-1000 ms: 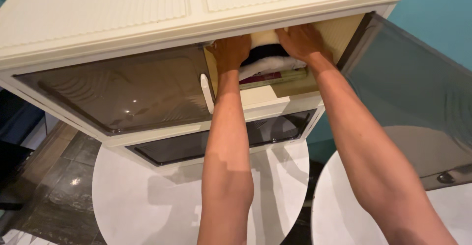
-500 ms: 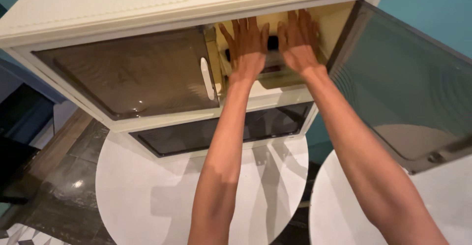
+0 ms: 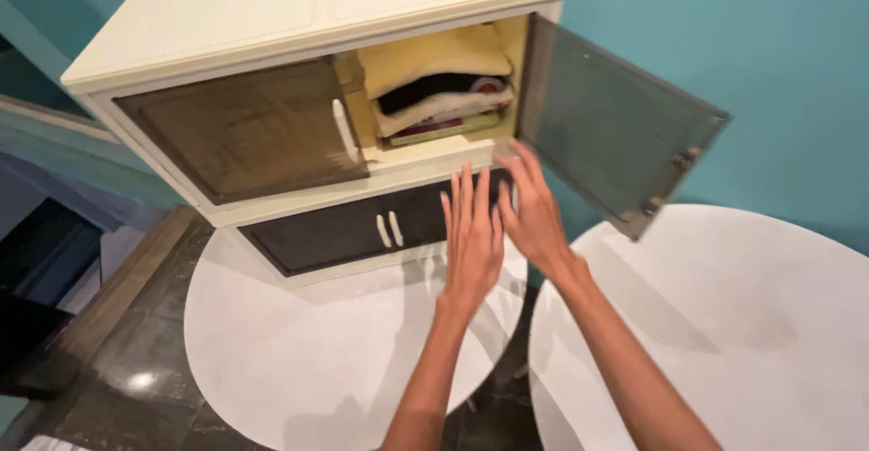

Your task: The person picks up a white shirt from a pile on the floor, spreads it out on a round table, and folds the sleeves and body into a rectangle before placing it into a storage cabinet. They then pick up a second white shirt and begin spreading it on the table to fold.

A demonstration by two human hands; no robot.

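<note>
I am holding my left hand (image 3: 472, 234) and right hand (image 3: 534, 207) open and empty before the cabinet (image 3: 272, 17). The folded clothes (image 3: 439, 80) are lying stacked inside; its right door (image 3: 615, 125) is standing open.

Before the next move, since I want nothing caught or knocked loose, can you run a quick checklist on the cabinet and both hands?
1. Left hand empty, fingers spread: ok.
2. Right hand empty and outside the compartment: ok.
3. Folded clothes stacked inside the upper right compartment, nothing hanging over the front edge: ok.
4. Upper right door swung wide open, its path free of both hands: ok.
5. Upper left door shut: ok.
6. Cabinet seated fully on the round white table: cannot tell, its back edge is out of sight.
</note>
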